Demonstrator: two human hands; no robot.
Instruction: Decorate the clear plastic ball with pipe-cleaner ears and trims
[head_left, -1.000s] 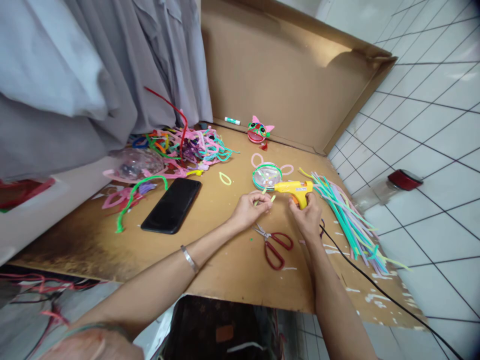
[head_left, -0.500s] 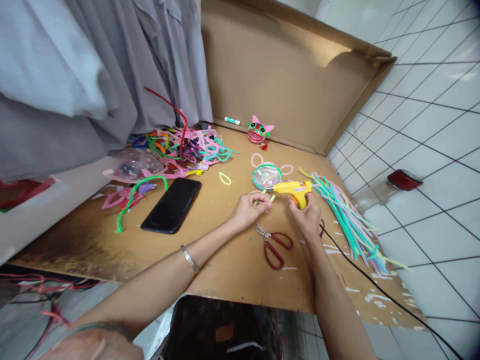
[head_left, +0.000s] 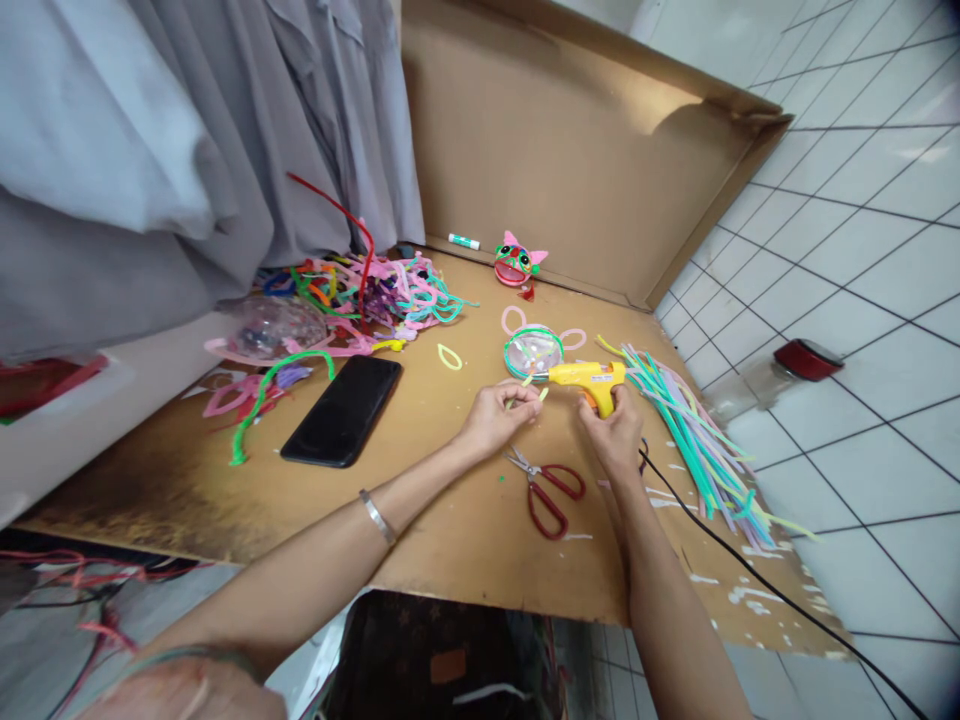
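My right hand (head_left: 613,428) is wrapped round the handle of a yellow glue gun (head_left: 589,376), whose nozzle points left. Pinched in the fingers of my left hand (head_left: 501,415) is a pale yellow pipe cleaner (head_left: 543,394), with its ends close to the nozzle. Just beyond the nozzle lies a clear round piece (head_left: 534,352) edged in green, with pink pipe cleaner loops (head_left: 573,339) at its sides. A separate pale yellow loop (head_left: 450,357) rests to the left. Red-handled scissors (head_left: 547,490) lie partly open on the table, nearer to me than my hands.
A black phone (head_left: 343,411) lies at left, before a tangled heap of coloured pipe cleaners (head_left: 405,290). A bundle of straight ones (head_left: 686,440) is at right, by the black cord (head_left: 720,550). A finished-looking pink-eared face (head_left: 516,262) and a glue stick (head_left: 464,241) sit at the back.
The glue gun has shifted very slightly right, its nozzle drawing a little away from the pipe cleaner in my left hand. The other things have stayed put.
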